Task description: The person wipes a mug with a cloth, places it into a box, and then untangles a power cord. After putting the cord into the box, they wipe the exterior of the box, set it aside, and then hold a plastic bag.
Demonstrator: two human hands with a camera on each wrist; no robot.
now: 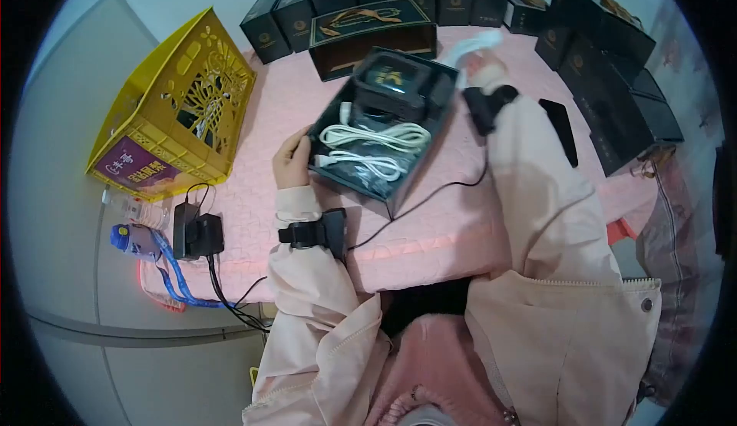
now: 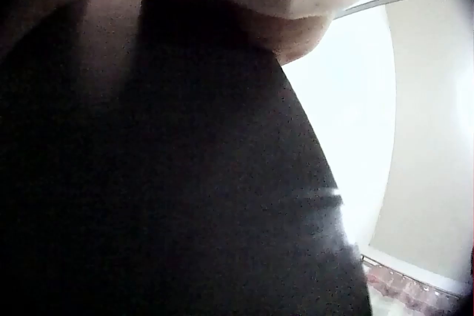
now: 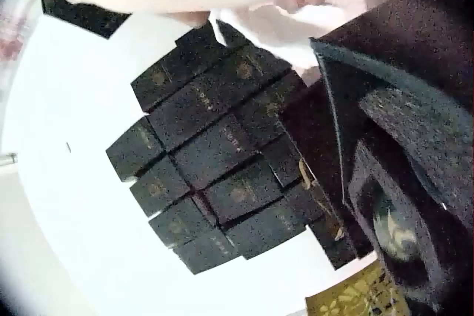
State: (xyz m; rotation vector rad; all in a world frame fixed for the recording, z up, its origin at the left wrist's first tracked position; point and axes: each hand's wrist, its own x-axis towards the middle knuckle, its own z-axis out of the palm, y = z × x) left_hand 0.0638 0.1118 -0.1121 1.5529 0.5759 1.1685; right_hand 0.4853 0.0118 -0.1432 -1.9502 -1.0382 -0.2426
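Note:
A dark open box sits tilted on the pink-covered table. In it lie a black case with a gold mark, two coiled white cables and clear plastic wrapping. My left hand grips the box's left wall, with fingers at the rim. The box's dark side fills most of the left wrist view and hides the fingertips. Beyond the box's right far corner, my right hand holds a crumpled white cloth-like piece, which also shows in the right wrist view.
Behind the box lies an open dark carton, with stacked black boxes along the wall. More black boxes stand at the right, near a phone. A yellow crate, power adapters and a bottle occupy the left.

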